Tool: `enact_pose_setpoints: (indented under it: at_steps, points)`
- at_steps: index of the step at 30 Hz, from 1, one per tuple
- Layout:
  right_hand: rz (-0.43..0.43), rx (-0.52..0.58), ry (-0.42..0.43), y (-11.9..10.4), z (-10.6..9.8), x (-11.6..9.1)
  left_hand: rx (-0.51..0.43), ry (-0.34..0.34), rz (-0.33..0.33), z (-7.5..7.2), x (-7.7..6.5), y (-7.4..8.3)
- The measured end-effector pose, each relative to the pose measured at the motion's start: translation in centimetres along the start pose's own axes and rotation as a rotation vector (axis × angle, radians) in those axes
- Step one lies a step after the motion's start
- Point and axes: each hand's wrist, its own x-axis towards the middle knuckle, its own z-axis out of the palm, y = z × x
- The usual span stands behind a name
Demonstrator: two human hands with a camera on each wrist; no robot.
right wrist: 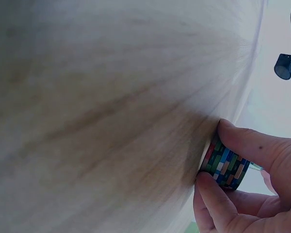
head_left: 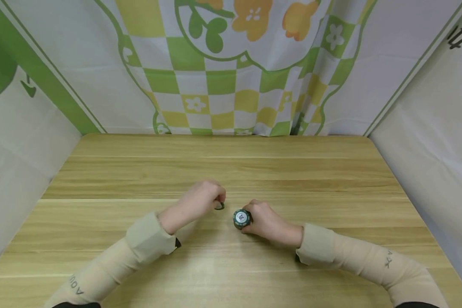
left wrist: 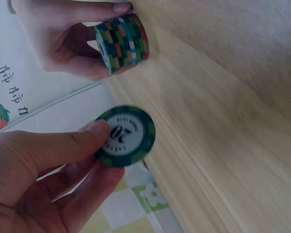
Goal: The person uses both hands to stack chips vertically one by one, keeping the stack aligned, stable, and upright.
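Observation:
A stack of poker chips stands upright on the wooden table, its green top chip marked 20. My right hand grips this stack from the right side, thumb and fingers on opposite sides of its edge. Green, blue and orange edges show along the stack in the right wrist view, with a red chip at the bottom. Just left of the stack, my left hand pinches a single green poker chip between thumb and fingers, apart from the stack. That chip's white centre also reads 20.
The wooden table has light grain and rounded far corners. Behind it hangs a green and yellow checked curtain with flowers. White cloth walls border the left and right sides.

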Motion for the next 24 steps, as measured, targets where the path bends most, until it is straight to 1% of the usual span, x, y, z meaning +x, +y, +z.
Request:
enact_pose_setpoints:
  at_steps: [6, 9, 14, 18, 24]
  points:
    - [-0.011, 0.003, 0.011, 0.0, 0.0, -0.1, -0.074, -0.029, -0.021, 0.1, 0.2, 0.3]
    - [-0.011, 0.003, 0.013, 0.1, 0.0, -0.1, -0.121, -0.051, -0.056, 0.1, 0.4, 0.3]
    - [0.006, 0.016, 0.004, 0.0, 0.0, 0.0, -0.254, -0.084, -0.141, 0.3, 0.7, 0.0]
    - [0.001, 0.011, 0.005, 0.1, 0.0, 0.0, -0.374, -0.093, -0.186, 0.4, 0.9, -0.4]
    - [-0.005, 0.009, 0.012, 0.1, 0.1, 0.0, -0.557, -0.136, -0.290, 0.7, 1.0, -0.6]
